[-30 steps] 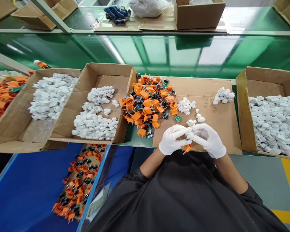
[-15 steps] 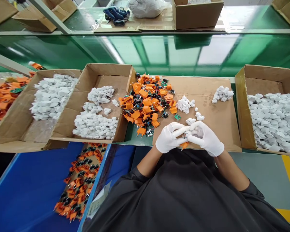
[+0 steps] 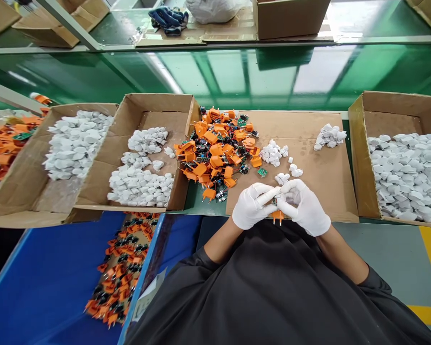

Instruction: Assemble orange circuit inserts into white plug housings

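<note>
My left hand (image 3: 252, 207) and my right hand (image 3: 307, 209), both in white gloves, meet above the cardboard sheet's front edge. Their fingers are closed together on an orange plug (image 3: 277, 216), its two metal prongs pointing down toward me. A bit of circuitry shows between the fingertips; whether a white piece is also pinched there I cannot tell. Just beyond the fingers lie small white plastic pieces (image 3: 282, 178) and a small green circuit board (image 3: 262, 172). To the left of them is a heap of orange plugs with boards and wires (image 3: 215, 149).
Cardboard boxes of white pieces stand at left (image 3: 140, 189) and right (image 3: 409, 177). A cardboard sheet (image 3: 323, 182) carries small white piles. Below left, a blue bin (image 3: 50, 282) stands beside more orange plugs (image 3: 118, 273). A shelf (image 3: 362, 40) runs along the back.
The orange plug has turned between my fingers, so its prongs now show pointing down. My hands stay together in nearly the same place; the whole view has shifted slightly.
</note>
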### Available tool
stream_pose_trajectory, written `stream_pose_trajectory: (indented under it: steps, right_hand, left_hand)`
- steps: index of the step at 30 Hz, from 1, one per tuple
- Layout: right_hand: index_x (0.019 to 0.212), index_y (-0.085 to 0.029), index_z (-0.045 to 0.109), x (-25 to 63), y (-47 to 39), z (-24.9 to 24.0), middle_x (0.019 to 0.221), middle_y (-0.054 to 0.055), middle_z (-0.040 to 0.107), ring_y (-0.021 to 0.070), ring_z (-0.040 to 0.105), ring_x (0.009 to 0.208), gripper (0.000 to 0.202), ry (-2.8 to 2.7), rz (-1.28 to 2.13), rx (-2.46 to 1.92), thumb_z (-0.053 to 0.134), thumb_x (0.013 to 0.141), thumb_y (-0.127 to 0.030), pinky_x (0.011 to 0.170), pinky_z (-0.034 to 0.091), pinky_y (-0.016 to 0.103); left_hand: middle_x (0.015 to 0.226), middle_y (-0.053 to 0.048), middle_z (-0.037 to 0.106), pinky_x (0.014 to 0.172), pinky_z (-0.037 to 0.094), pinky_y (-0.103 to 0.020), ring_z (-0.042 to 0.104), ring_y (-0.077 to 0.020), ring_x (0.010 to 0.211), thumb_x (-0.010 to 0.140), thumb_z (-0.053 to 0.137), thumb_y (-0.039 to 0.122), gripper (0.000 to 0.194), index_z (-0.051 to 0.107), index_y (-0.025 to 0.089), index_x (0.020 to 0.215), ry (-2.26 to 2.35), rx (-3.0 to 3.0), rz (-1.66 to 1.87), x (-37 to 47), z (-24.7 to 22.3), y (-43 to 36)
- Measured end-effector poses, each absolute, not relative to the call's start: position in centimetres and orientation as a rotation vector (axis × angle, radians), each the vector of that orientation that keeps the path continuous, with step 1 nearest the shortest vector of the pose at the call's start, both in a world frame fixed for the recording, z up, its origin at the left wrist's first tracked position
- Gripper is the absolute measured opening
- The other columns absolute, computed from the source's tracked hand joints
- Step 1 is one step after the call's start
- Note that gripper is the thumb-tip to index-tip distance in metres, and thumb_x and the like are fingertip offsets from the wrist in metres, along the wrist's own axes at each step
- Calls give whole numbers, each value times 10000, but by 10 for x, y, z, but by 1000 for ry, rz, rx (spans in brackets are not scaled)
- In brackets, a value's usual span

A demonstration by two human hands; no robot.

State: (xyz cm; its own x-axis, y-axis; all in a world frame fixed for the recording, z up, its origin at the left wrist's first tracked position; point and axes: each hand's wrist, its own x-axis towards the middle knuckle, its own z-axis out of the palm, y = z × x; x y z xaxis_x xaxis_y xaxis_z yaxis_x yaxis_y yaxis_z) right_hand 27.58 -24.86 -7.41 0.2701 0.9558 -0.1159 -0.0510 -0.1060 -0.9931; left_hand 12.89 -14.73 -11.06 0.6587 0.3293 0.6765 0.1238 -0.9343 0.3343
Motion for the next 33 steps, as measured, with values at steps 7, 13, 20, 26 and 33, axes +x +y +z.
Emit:
stream_pose_trajectory:
  steps: [7,13,20,26,33]
  right_hand:
    - [881,-240,505,285,-249,-72,820,0,611,141,635,732,233,-985,1253,-1269,709,813,-332,682,563,290]
    - [809,-238,484,284,-248,-71,730,-23,567,127,570,629,234,-984,1203,-1343,709,805,-303,605,520,283]
    - [829,-229,533,284,-247,-72,772,-9,623,139,616,703,259,-907,1229,-1273,734,801,-391,675,557,302]
    - [921,-223,604,288,-245,-71,879,24,712,158,684,814,285,-829,1296,-1226,770,784,-410,762,585,316]
    - [917,-214,567,286,-247,-79,866,23,715,149,705,768,306,-906,1287,-1288,781,769,-375,756,603,307]
  left_hand:
    - [912,-69,719,733,570,-274,686,-168,845,895,627,431,349,651,196,1152,305,2565,1171,132,-116,-144]
    - [904,-58,716,740,565,-272,683,-170,866,898,632,398,371,613,210,1217,252,2534,1224,133,-116,-148]
    - [889,-52,729,715,567,-237,694,-149,797,820,714,448,383,669,194,1103,372,2394,1282,137,-118,-151]
    - [946,-60,742,701,577,-253,706,-154,795,761,747,519,480,672,208,1118,397,2325,1213,134,-121,-145]
    - [847,-47,749,670,565,-225,710,-142,761,798,717,498,393,701,199,1053,373,2478,1181,131,-124,-143]
